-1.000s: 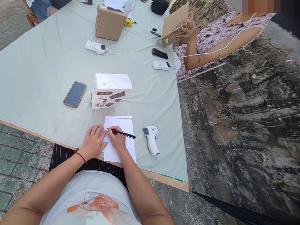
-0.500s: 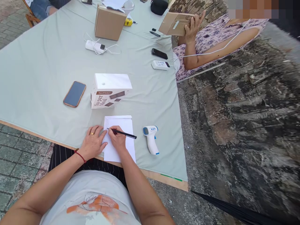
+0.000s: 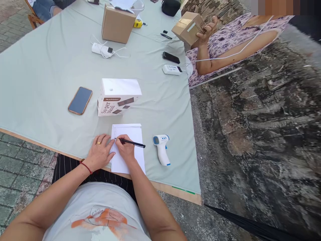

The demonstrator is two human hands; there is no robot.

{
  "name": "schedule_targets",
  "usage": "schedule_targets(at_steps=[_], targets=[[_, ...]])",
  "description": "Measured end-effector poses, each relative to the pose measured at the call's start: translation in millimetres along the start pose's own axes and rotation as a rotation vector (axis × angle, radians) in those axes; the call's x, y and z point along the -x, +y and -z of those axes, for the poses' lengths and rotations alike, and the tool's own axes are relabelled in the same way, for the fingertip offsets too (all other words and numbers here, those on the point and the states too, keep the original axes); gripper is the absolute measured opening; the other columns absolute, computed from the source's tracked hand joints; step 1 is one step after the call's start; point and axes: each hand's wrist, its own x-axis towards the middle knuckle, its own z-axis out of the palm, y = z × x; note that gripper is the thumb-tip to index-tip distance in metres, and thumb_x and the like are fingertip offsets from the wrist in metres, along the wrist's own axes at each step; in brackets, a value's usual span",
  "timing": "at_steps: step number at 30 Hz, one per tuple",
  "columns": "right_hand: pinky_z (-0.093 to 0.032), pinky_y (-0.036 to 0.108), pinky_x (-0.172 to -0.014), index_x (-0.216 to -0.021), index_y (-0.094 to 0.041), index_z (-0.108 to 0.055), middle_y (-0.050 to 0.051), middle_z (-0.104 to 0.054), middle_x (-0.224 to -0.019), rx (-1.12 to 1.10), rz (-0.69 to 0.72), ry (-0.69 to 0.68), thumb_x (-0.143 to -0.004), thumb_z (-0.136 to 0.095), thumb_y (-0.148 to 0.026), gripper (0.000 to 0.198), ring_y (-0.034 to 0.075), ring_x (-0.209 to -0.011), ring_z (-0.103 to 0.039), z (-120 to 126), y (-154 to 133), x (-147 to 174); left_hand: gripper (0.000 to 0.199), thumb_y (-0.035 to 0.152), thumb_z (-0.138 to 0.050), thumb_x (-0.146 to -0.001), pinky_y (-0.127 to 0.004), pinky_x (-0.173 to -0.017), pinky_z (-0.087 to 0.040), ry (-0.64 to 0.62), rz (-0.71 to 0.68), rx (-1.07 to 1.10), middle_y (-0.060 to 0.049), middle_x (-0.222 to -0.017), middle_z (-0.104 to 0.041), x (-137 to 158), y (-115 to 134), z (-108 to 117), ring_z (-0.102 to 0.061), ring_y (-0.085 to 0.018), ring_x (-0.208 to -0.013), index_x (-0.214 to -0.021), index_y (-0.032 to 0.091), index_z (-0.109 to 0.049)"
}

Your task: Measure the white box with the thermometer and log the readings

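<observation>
My right hand (image 3: 125,147) is closed around a black pen (image 3: 135,143), its tip down near the left edge of a white sheet of paper (image 3: 132,160). Small rows of writing show along that edge. Flat beside it lies my left hand (image 3: 100,151), fingers spread, thumb and fingertips at the paper's left margin. To the right of the paper rests a white and blue infrared thermometer (image 3: 162,150). Just beyond the paper stands a white Super Meal box (image 3: 119,98). A smartphone (image 3: 80,100) with a dark screen lies to its left.
Across the cloth-covered table (image 3: 45,83), another person's hand (image 3: 207,31) holds a small cardboard box (image 3: 189,28). Farther back are a larger cardboard box (image 3: 117,25), a white device with a cable (image 3: 102,50), a black device (image 3: 171,57) and a white one (image 3: 172,69).
The other person has tilted and turned the small cardboard box, so more of its sides show. My pen has shifted very slightly; my left hand stays where it was.
</observation>
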Motion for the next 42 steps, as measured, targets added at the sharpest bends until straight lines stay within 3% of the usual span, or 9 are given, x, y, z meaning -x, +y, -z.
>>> schedule_targets(at_steps=[17,42], targets=[[-0.046,0.030,-0.063,-0.069,-0.023,-0.057,-0.003,-0.060,-0.064,-0.021,-0.003,0.083,-0.072,-0.055,-0.031,0.010,0.014,-0.061,-0.052,-1.2,1.7,2.7,0.048,0.037,-0.059,-0.091,-0.052,-0.111,-0.036,0.005,0.001,0.011,-0.017,-0.136,-0.056,-0.2,-0.1,0.3,-0.045,-0.034,-0.133,-0.134,0.015,-0.057],[-0.045,0.030,-0.062,-0.068,-0.023,-0.056,-0.003,-0.057,-0.063,-0.012,-0.009,0.050,-0.071,-0.053,-0.031,0.008,0.014,-0.058,-0.050,-0.7,0.7,1.5,0.049,0.037,-0.059,-0.091,-0.052,-0.111,-0.036,-0.008,0.005,-0.002,-0.016,-0.137,-0.056,-0.1,-0.4,0.4,-0.045,-0.034,-0.132,-0.135,0.015,-0.057]])
